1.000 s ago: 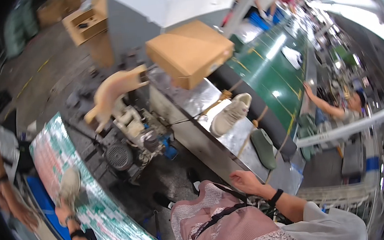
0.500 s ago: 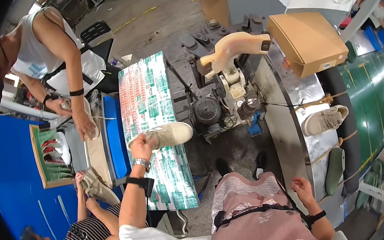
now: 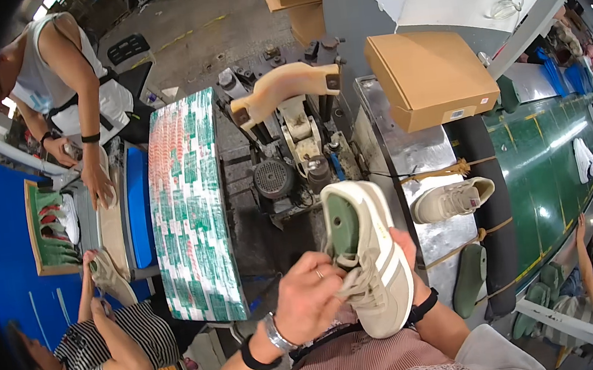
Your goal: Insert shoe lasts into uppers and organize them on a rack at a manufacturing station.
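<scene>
In front of my body a beige sneaker (image 3: 386, 277) with white side stripes is held up, toe toward me. A green shoe last (image 3: 343, 227) fills its opening. My right hand (image 3: 410, 260) grips the shoe along its right side, partly hidden behind it. Bent and pinched, the fingers of my left hand (image 3: 310, 293) are at the shoelaces (image 3: 356, 286) near the collar; the exact fingertip hold is partly hidden. Another beige sneaker (image 3: 453, 200) lies on the metal bench to the right, with a loose green last (image 3: 470, 280) nearer to me.
Ahead stands a machine with a curved tan pad (image 3: 284, 91). A patterned table (image 3: 193, 211) is at left, where two co-workers handle shoes. On the metal bench (image 3: 421, 156) sits a cardboard box (image 3: 430, 75); beyond it runs a green conveyor (image 3: 540, 172).
My left hand has brought the sneaker from above the patterned table to in front of my body. My right hand has come up and taken hold of it. The view has shifted right.
</scene>
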Motion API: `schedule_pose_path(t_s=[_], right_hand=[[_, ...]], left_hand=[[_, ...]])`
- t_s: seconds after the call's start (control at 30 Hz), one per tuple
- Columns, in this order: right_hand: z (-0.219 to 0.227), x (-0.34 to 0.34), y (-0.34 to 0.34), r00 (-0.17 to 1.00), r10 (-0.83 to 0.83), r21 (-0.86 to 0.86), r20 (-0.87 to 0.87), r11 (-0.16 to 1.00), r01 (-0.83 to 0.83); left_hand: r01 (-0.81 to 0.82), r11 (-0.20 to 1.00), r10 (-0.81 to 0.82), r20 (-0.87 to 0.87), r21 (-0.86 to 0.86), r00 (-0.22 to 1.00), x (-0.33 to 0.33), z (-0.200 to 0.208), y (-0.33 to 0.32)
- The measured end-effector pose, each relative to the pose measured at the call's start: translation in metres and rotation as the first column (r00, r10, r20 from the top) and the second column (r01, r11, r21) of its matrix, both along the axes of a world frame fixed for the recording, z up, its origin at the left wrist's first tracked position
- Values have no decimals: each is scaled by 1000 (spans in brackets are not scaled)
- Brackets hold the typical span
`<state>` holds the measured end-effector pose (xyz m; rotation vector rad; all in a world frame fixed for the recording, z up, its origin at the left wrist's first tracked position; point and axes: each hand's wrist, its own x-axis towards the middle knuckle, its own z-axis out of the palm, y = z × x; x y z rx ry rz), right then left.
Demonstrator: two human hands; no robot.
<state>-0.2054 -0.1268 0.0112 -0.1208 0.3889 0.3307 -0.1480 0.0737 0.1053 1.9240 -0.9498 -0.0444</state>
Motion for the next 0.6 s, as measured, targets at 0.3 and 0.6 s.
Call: schedule_pose_path(t_s=[0.3, 0.6], right_hand=[[3, -1, -31, 1000, 6, -72, 1, 997, -6], [40, 60, -15, 876, 177, -884, 448, -57, 464]], left_hand=[[-247, 966, 225, 224, 72, 948, -69, -2, -23], [-349, 922, 151, -672, -170, 726, 16, -116, -34]])
